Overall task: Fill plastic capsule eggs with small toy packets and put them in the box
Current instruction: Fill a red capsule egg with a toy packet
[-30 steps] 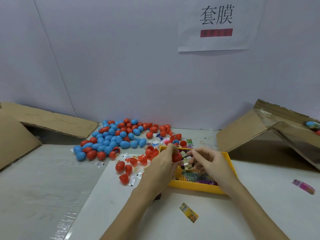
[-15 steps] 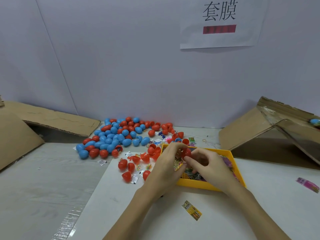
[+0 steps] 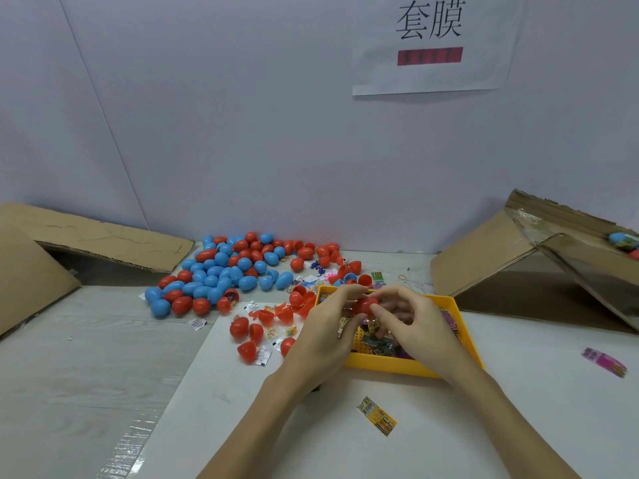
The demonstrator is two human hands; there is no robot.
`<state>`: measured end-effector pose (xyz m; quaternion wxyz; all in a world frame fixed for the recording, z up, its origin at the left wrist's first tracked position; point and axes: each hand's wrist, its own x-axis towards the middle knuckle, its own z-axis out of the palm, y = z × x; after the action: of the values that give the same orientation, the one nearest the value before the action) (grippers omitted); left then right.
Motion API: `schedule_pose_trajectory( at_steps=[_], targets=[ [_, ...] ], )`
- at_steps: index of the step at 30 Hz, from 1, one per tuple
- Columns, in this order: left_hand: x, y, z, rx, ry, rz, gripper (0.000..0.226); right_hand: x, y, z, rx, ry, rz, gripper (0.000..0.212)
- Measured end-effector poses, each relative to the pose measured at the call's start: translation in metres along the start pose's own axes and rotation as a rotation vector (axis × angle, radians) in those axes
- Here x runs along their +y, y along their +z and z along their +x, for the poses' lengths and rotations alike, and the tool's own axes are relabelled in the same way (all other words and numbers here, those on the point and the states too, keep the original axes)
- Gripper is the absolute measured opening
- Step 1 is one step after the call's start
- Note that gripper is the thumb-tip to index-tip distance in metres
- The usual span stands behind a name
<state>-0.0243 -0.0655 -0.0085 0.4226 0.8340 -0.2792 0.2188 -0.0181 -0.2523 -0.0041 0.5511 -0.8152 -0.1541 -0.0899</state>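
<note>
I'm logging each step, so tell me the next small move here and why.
Probably press the red egg fully shut. Both the left hand and the right hand pinch it above the yellow tray; whether its seam is closed is hidden. After that it likely goes to the box.

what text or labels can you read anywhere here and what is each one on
"套膜": black characters on the white paper sign on the wall.
Red bar on the same sign: blurred, unreadable.
Yellow packet on the table: print too small to read.
Pink packet at right: unreadable.
White packets beside the red eggs: too small to read.
</note>
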Motion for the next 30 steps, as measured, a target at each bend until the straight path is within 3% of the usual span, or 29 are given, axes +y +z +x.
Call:
schedule_pose_trajectory(
  at_steps=[3,9,14,18,23,30],
  targets=[
    [0.0013,-0.0008,0.0008,0.004,0.008,0.005,0.038,-0.0013,-0.0006,0.0002,0.002,0.015,0.034,0.013],
    [-0.0001,-0.0002,0.0013,0.025,-0.004,-0.013,0.035,-0.0045,0.0004,-0.0018,0.025,0.015,0.004,0.031],
    [0.0010,-0.0006,0.0003,0.003,-0.039,-0.037,0.041,0.0000,0.0001,-0.0002,0.005,-0.017,-0.010,0.021],
    [0.0026,-0.0012,0.0016,-0.049,-0.062,-0.072,0.052,-0.0009,-0.0004,-0.0015,0.044,0.013,-0.053,0.031],
    [0.0016,-0.0008,-0.0011,-0.058,-0.047,-0.065,0.035,-0.0032,-0.0009,-0.0015,0.023,0.026,-0.058,0.043],
    [-0.0001,-0.0011,-0.0008,-0.067,-0.060,-0.071,0.028,-0.0050,-0.0004,-0.0032,0.018,-0.021,0.008,0.027]
  ],
)
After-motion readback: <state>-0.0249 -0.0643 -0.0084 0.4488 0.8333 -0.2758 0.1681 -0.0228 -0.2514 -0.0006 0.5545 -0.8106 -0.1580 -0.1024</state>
